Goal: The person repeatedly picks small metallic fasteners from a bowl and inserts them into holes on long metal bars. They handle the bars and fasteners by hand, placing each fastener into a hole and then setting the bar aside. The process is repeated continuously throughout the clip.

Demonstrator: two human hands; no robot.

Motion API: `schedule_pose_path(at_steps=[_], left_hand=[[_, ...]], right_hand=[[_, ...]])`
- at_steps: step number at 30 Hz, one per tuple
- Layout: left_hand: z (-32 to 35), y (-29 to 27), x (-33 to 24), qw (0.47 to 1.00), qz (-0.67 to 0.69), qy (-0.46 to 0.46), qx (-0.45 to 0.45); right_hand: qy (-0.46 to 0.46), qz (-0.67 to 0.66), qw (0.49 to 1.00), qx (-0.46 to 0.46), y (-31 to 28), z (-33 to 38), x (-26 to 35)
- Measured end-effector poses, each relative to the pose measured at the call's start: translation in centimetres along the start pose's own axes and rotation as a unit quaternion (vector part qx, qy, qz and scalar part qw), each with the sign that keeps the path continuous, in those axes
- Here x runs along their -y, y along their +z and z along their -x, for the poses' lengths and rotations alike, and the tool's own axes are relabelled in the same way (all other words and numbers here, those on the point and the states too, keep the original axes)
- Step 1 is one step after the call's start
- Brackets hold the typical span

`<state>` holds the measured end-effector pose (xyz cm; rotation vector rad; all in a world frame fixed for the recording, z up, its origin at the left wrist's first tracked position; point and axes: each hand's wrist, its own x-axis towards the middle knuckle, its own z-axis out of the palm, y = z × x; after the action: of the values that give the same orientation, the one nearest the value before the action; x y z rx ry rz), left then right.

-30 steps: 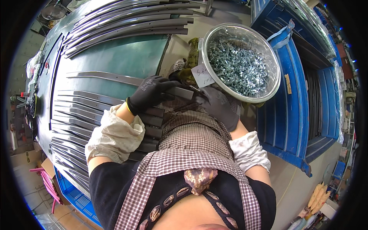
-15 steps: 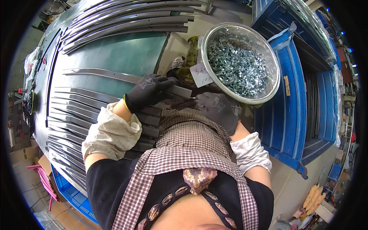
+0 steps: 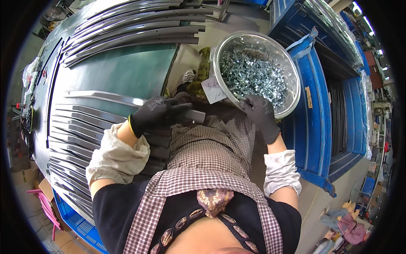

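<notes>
My left hand (image 3: 158, 112), in a dark glove, is closed around a long dark strip (image 3: 196, 116). The strip's end sticks out past the fingertips, above my lap, while the rest runs back over the table. To the right is a round clear bowl (image 3: 216, 63) of small shiny metal clips (image 3: 256, 78). My right hand (image 3: 260, 113), gloved too, is at the bowl's near rim with its fingers curled downward and close together. What they hold, if anything, is hidden. A white paper tag (image 3: 212, 89) with handwriting hangs by the bowl's left side.
Several dark strips (image 3: 80, 127) lie side by side on the green-topped table (image 3: 122, 63), with another stack (image 3: 139, 29) at its far end. A blue metal crate (image 3: 311, 114) stands right of the bowl. A blue plastic basket (image 3: 78, 224) sits at lower left.
My right hand has left the strip's end and moved right and up to the bowl's rim. My left hand still holds the strip. The whole view has shifted slightly.
</notes>
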<state>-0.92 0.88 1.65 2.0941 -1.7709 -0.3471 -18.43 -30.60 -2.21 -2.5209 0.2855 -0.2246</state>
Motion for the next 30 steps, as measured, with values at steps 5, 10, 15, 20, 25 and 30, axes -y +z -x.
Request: schedule_pose_path(at_steps=[5, 10, 15, 20, 25, 30], left_hand=[[3.1, -3.2, -3.7, 0.995, 0.073, -0.053, 0.05], [7.5, -4.9, -1.9, 0.959, 0.199, 0.012, 0.2], [1.8, -8.5, 5.0, 0.988, 0.084, -0.123, -0.03], [-4.7, -6.1, 16.0, 0.882, -0.303, -0.148, -0.328], [-5.7, -3.7, 19.2, 0.869, -0.327, -0.171, -0.33], [-4.1, -3.2, 12.5, 0.928, -0.22, -0.115, -0.279]], right_hand=[[0.037, 0.127, 0.991, -0.023, 0.9, -4.0, -3.7], [0.081, 0.219, 0.972, 0.007, 3.1, -7.4, -6.0], [0.059, 0.222, 0.973, 0.022, 4.5, -8.0, -8.6], [0.042, 0.15, 0.987, -0.033, 3.5, -7.7, -7.1], [0.004, 0.05, 0.996, -0.071, 2.3, -7.2, -7.8], [0.108, -0.017, 0.992, -0.061, -0.1, -6.5, -6.3]])
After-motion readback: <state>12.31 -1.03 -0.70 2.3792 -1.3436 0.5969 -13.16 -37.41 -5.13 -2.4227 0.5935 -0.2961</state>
